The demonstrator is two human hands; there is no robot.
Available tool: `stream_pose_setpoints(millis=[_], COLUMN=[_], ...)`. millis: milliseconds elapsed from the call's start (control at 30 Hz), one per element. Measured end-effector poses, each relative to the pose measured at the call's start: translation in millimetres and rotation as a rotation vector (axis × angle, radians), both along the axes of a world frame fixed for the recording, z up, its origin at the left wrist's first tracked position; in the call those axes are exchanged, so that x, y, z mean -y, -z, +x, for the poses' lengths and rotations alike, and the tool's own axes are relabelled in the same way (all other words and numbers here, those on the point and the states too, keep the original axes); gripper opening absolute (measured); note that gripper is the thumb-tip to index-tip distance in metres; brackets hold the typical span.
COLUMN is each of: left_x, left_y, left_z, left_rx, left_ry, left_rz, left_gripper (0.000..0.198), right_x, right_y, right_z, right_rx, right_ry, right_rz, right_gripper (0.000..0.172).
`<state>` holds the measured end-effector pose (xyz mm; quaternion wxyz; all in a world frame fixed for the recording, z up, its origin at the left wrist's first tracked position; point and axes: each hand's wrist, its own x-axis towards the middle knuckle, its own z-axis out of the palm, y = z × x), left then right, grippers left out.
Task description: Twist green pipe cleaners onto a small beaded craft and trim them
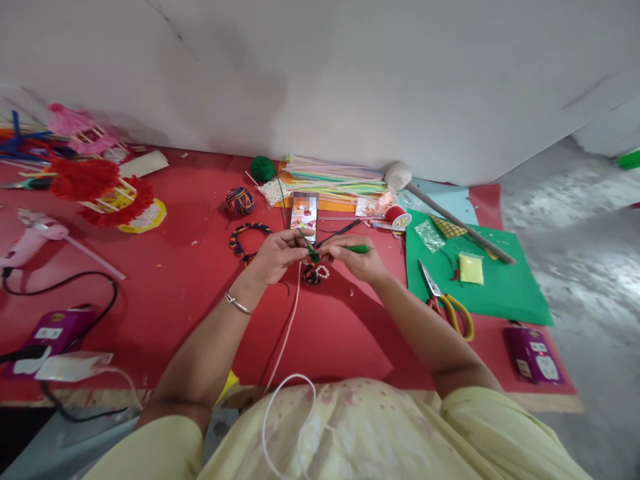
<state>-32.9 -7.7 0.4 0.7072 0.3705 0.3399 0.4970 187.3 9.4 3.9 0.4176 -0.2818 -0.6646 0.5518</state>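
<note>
My left hand [276, 257] and my right hand [356, 260] meet over the red mat [175, 293], both pinched on a thin green wire or stick [357, 249] that sticks out to the right of my right fingers. A small beaded ring [315, 273] of dark yarn and white beads lies just below my fingertips. A phone [304, 215] lies flat right behind my hands. A yarn-wrapped bangle [247, 237] rests beside my left hand. A silver bracelet sits on my left wrist.
Yellow-handled scissors [447, 303] lie on a green sheet [480, 280] to the right, with a red thread spool [397, 217] and a grey stick. Coloured paper stack [333, 180], yarn balls and a bag of white beads sit behind. A pink glue gun [33, 240], cables and red tassels lie left.
</note>
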Motion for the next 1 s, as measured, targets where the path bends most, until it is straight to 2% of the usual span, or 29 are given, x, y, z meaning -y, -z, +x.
stream_pose_setpoints(millis=[67,200,300,400,500,667,800,900,1000], left_x=[0.1,1.3,4.3,6.6,6.9,7.6,8.5,6.5,3.4], left_y=[2.2,5.6,3.9,1.3,0.6,-0.4,-1.5,-1.6,-1.8], left_z=[3.4,14.3,22.1,25.5,24.8,22.9,25.1,25.6,22.1], left_rx=[-0.005,-0.06,-0.087,-0.097,-0.083,-0.137,-0.187,-0.036,0.184], left_ry=[-0.037,-0.223,-0.34,-0.39,-0.373,-0.357,-0.408,-0.396,-0.314], left_rz=[0.003,0.026,0.05,0.071,0.076,0.086,0.117,0.057,-0.069], left_gripper=[0.049,0.053,0.056,0.06,0.065,0.062,0.064,0.067,0.069], right_x=[7.0,20.8,25.1,24.7,22.7,17.9,18.3,21.3,21.2], right_y=[8.8,15.0,16.1,17.5,16.9,12.9,17.4,24.1,28.6], right_z=[-10.8,-31.7,-41.2,-44.8,-43.2,-35.8,-39.1,-49.5,-59.3], right_rx=[-0.017,0.04,0.063,0.073,0.08,0.108,0.176,0.173,0.108], right_ry=[0.108,0.374,0.486,0.514,0.5,0.368,0.528,0.613,0.625], right_rz=[0.073,0.34,0.498,0.555,0.569,0.521,0.557,0.584,0.557], right_gripper=[0.02,0.017,0.02,0.023,0.022,0.016,0.018,0.022,0.025])
